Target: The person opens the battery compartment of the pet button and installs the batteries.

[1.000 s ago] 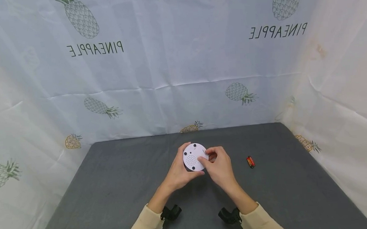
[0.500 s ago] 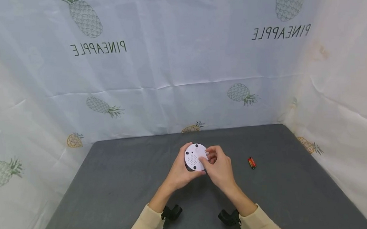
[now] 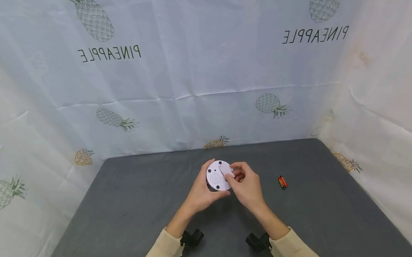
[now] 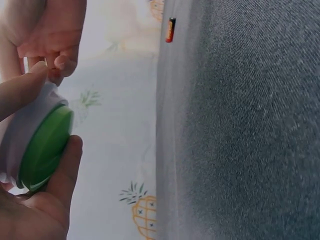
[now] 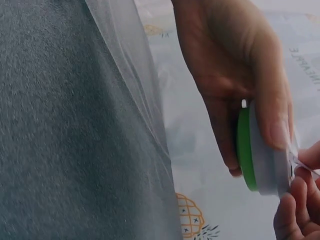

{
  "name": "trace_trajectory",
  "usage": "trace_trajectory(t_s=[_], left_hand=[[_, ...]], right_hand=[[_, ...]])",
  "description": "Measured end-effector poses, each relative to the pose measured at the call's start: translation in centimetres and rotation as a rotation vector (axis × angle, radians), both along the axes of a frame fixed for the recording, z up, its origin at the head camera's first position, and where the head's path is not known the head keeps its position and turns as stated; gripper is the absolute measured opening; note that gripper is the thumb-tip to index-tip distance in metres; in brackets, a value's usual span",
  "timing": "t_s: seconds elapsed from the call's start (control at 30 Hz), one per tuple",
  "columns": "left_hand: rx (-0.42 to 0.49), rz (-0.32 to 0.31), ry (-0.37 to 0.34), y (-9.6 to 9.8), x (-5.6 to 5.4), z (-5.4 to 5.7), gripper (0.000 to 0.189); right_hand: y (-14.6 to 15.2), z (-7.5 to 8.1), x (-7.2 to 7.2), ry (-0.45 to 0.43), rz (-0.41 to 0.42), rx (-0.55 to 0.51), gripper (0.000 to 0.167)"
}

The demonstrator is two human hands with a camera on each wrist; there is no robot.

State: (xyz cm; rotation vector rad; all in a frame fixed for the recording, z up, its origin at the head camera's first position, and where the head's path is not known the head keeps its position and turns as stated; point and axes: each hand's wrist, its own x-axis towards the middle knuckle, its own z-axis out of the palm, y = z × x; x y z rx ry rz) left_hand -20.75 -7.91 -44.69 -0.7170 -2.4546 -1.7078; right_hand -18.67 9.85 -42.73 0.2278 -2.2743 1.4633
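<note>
My left hand (image 3: 199,194) grips a round white device (image 3: 213,177) by its rim, thumb below and fingers around the far side. Its face has speaker holes and black rubber feet. A green side (image 4: 50,145) shows in the left wrist view, turned away from the head camera. My right hand (image 3: 248,186) pinches a white battery cover (image 3: 226,169) at the right part of the face. The cover stands tilted out of the face, partly over it, and the right fingers hide its outer edge. In the right wrist view, the device (image 5: 265,155) is seen edge-on.
Red and black batteries (image 3: 282,182) lie on the dark grey table (image 3: 133,210), right of my hands. White curtains (image 3: 189,67) with pineapple prints enclose the back and sides. A black wrist camera (image 3: 192,238) sits on the left wrist, another (image 3: 257,242) on the right.
The battery cover has come up from lying nearly flush and now stands tilted out of the device, pinched by my right hand. The left hand keeps its grip almost unmoved.
</note>
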Motion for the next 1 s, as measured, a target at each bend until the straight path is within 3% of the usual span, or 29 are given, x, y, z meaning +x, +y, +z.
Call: trace_trajectory(t_s=[0.2, 0.47, 1.0], left_hand=[[-0.013, -0.012, -0.006, -0.2, -0.1, 0.1, 0.105], [-0.024, 0.031, -0.010, -0.4, 0.1, -0.1, 0.106], [-0.037, 0.060, -0.004, -1.9, 0.1, -0.8, 0.106]], right_hand=[[1.1, 0.1, -0.5, -0.024, 0.048, -0.074, 0.025], [2.7, 0.3, -1.3, -0.087, 0.166, -0.185, 0.023], [5.9, -0.7, -4.0, -0.233, 0.217, -0.239, 0.026]])
